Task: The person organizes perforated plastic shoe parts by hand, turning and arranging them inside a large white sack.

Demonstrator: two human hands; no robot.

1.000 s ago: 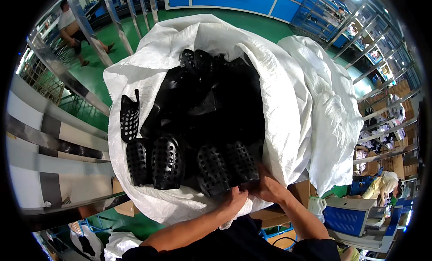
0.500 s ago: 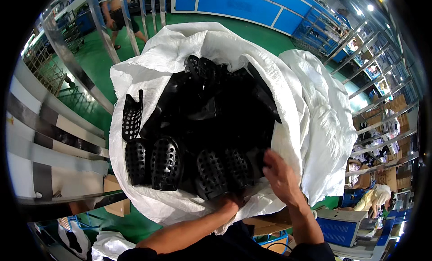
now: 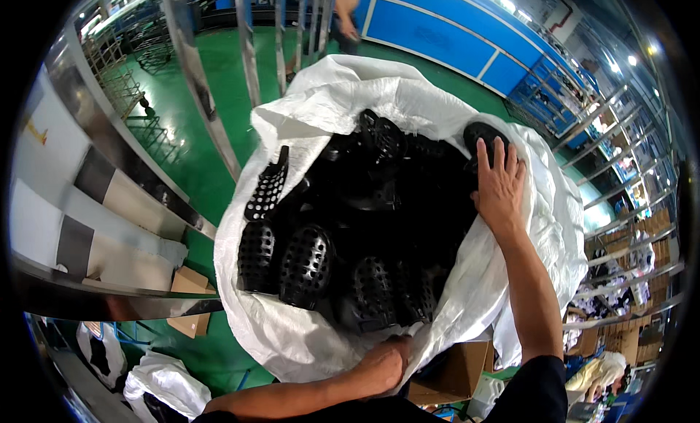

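Note:
A large white woven sack stands with its mouth spread, full of black plastic pieces. Several are rounded, hollow-looking shells dotted with holes, such as the black perforated shell on the near left side. By the near rim, my left hand is closed on the sack's edge. My right hand reaches to the far right rim with fingers spread, its fingertips lying over a black shell there. The palm rests near the sack's edge. Deep shadow hides the middle of the contents.
Metal rails rise at the left, and more bars run along the right. An open cardboard box sits below the near rim. Smaller white sacks lie at lower left. Beyond a blue panelled unit, a person is partly visible.
My right hand has moved from the near right inside the sack out to the far right rim, onto a black shell. My left hand stays at the near rim. The view has shifted left.

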